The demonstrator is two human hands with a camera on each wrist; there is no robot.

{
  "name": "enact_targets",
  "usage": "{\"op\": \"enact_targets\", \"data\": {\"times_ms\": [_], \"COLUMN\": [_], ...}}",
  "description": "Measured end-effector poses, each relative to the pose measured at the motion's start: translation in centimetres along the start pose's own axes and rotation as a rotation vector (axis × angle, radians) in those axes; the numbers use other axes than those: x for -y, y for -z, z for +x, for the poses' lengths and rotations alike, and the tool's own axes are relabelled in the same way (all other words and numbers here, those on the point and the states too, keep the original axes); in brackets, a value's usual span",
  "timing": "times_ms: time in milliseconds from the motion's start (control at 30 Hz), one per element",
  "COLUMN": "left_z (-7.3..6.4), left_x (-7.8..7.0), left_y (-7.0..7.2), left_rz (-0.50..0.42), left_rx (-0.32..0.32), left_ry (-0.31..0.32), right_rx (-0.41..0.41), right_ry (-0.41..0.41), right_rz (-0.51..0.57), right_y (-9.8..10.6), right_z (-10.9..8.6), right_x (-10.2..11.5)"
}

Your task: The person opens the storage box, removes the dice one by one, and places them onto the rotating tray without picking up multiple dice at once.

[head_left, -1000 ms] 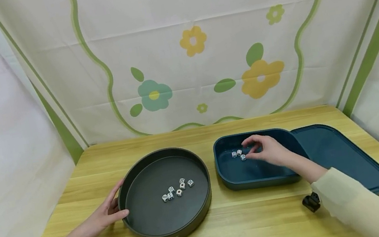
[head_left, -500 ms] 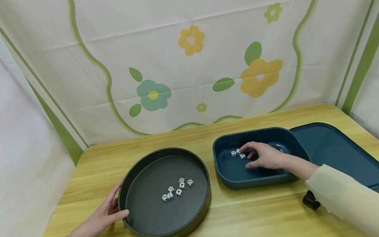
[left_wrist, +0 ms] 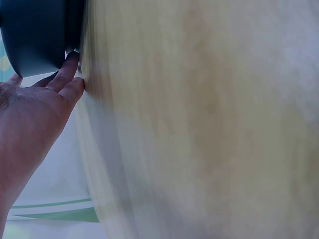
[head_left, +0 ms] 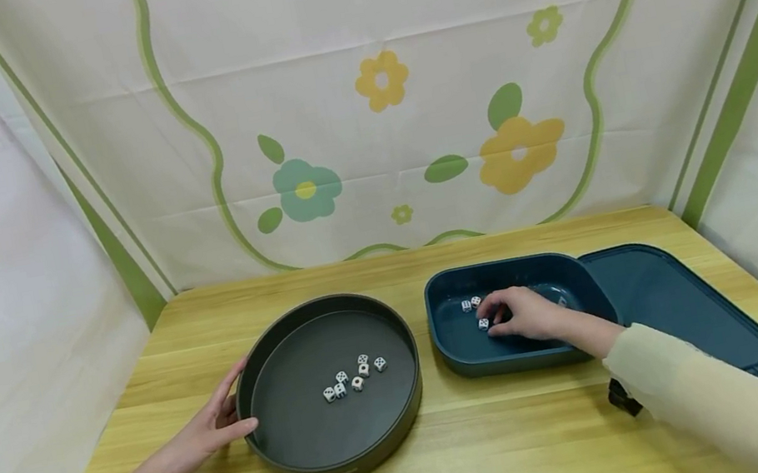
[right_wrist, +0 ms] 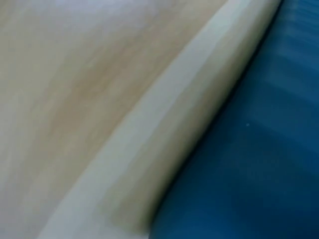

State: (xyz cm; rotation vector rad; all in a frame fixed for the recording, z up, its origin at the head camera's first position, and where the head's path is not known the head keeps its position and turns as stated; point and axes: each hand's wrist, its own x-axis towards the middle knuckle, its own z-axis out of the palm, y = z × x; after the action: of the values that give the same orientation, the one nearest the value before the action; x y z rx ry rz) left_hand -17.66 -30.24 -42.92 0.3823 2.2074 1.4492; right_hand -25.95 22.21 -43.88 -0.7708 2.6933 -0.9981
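My left hand (head_left: pixel 198 442) rests against the left side of a round dark baking pan (head_left: pixel 344 468), its fingers spread along the outer wall and the thumb tip at the rim. Several white dice (head_left: pixel 357 384) lie grouped on the pan's floor. Inside a dark blue rectangular box (head_left: pixel 523 363), my right hand (head_left: pixel 530 315) has its thumb and index finger curled at a white die (head_left: pixel 483 324), pinching it low near the floor. Two more dice (head_left: pixel 466 305) sit just behind it. The left wrist view shows the left fingers (left_wrist: pixel 67 74) touching the pan's wall.
A flat dark blue lid (head_left: pixel 681 310) lies right of the box, partly beneath my right forearm. The wooden table (head_left: pixel 464 458) ends at a white curtain (head_left: pixel 326 110) with printed flowers. Blue plastic and table fill the right wrist view.
My right hand has shifted lower and closed its fingertips around a die, which has moved slightly towards me. The left hand, the pan and its dice stay where they were.
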Motion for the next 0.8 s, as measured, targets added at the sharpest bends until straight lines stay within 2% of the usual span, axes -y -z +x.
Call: {"op": "enact_targets", "data": {"times_ms": [433,800], "left_z": [0.06,-0.06], "left_x": [0.31,0.23], "left_y": [0.00,-0.11], "left_rz": [-0.006,0.000], "left_rx": [0.005,0.005], "left_ry": [-0.011,-0.041], "right_rx": [-0.008,-0.097], "right_ry": [-0.032,0.029], "right_rz": [0.009,0.030], "right_y": [-0.13,0.61], "right_z": [-0.15,-0.40], "right_x": [-0.06,0.81]}}
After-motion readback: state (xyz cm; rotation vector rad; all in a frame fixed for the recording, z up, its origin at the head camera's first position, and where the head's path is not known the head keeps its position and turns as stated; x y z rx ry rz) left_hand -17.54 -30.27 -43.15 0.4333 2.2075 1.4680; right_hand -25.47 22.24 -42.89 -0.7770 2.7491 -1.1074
